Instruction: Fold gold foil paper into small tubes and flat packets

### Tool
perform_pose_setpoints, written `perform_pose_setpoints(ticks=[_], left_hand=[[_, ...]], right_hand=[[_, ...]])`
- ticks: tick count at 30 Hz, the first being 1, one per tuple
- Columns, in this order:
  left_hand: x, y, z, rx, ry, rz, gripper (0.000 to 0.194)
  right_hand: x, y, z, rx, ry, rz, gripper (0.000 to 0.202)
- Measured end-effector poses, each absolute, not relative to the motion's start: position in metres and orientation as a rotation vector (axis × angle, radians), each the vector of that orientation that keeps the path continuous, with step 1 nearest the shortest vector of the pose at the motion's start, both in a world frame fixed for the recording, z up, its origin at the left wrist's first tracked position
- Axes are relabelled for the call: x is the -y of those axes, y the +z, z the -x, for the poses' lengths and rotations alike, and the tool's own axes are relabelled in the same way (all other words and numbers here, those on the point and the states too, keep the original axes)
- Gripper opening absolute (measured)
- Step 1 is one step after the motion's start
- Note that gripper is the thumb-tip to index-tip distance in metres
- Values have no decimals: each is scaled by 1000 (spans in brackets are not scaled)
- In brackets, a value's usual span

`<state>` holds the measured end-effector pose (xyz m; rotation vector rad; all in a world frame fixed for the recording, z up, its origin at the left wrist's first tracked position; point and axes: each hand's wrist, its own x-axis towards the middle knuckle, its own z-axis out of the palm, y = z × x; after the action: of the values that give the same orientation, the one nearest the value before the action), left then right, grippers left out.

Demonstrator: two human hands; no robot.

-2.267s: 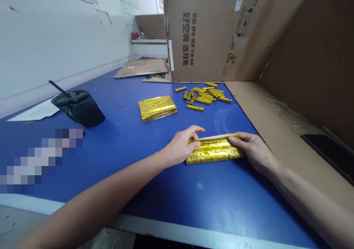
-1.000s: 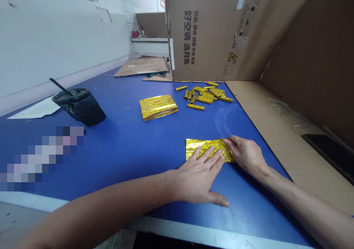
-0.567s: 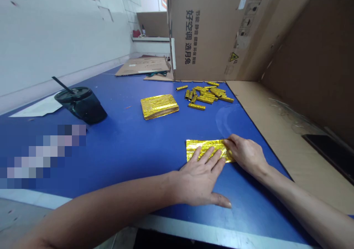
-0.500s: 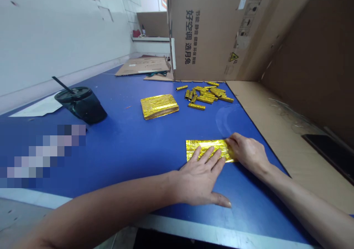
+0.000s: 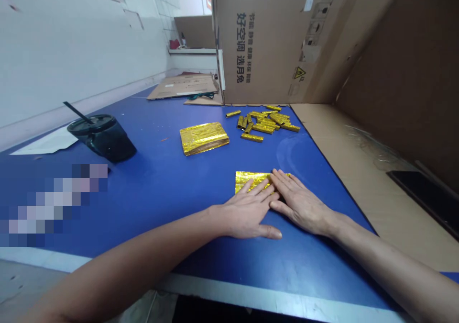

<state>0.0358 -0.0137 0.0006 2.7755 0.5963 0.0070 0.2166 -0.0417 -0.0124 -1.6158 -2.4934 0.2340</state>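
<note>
A sheet of shiny gold foil paper [image 5: 245, 177] lies on the blue tabletop, its right part covered by my hands. My left hand [image 5: 249, 213] rests on it palm down, fingers spread over the lower edge and thumb out to the right. Flat on the sheet's right end lies my right hand [image 5: 299, 201], fingers stretched out and side by side, its thumb near my left fingertips. Farther back sits a stack of gold foil sheets [image 5: 204, 138]. To its right is a loose pile of small folded gold foil pieces [image 5: 267, 123].
A dark cup with a straw [image 5: 103, 136] stands at the left on the blue table [image 5: 154, 189], beside a white paper [image 5: 46, 141]. A tall cardboard box [image 5: 272, 40] rises at the back, with flat cardboard [image 5: 344, 136] along the right. A blurred patch covers the left front.
My right hand has let go of the sheet's right end, moved left and flattened onto it. The sheet and my left hand sit slightly farther back and left in view.
</note>
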Motion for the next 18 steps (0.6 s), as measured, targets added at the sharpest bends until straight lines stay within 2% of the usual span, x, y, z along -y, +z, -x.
perform_pose_setpoints(ticks=[5, 18], left_hand=[[5, -2, -29, -734, -83, -2761, 86], [-9, 11, -25, -1218, -273, -2635, 101]], right_hand=[[39, -14, -221, 2558, 149, 1699, 80], [39, -11, -215, 2579, 148, 1763, 77]])
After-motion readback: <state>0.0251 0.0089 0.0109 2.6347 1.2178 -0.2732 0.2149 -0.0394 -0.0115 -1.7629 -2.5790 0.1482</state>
